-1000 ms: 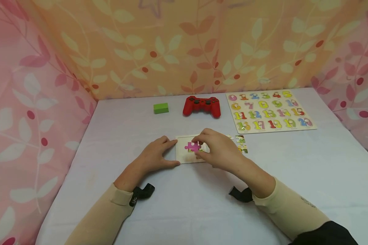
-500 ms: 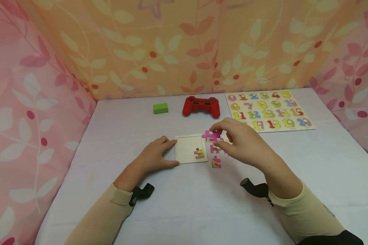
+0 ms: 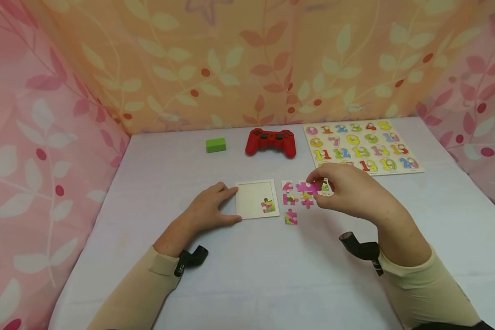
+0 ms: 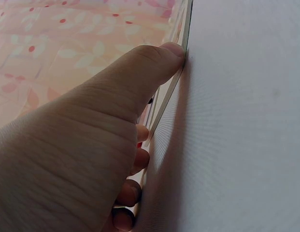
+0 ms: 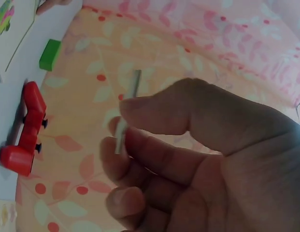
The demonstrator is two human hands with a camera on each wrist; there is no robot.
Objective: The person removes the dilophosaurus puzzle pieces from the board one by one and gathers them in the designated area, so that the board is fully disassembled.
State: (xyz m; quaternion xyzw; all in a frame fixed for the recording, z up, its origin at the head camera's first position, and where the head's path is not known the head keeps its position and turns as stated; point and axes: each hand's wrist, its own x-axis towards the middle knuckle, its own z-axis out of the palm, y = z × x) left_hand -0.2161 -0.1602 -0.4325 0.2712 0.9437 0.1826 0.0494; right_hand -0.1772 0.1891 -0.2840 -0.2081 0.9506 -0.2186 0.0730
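My right hand [image 3: 348, 190] pinches a magenta jigsaw puzzle piece [image 3: 305, 187] between thumb and fingers, over the loose pieces. The right wrist view catches the piece [image 5: 135, 87] edge-on as a thin pale strip. My left hand [image 3: 202, 208] holds the square cream puzzle tray [image 3: 251, 185] by its left side, index fingertip near the far corner and thumb at the near corner. In the left wrist view the thumb [image 4: 162, 58] presses against the tray's edge. One pink-and-green puzzle piece [image 3: 268, 206] lies inside the tray at its near right corner.
Loose puzzle pieces [image 3: 290, 217] lie right of the tray, some partly hidden by my right hand. Farther back are a green block [image 3: 216, 145], a red game controller [image 3: 271, 143] and a number board [image 3: 363, 140]. Patterned cloth [image 3: 231, 59] walls the table's back and sides.
My right hand has carried the magenta piece from over the tray rightward to above the loose pieces, uncovering the tray and the piece in it. The left hand stays put on the tray.
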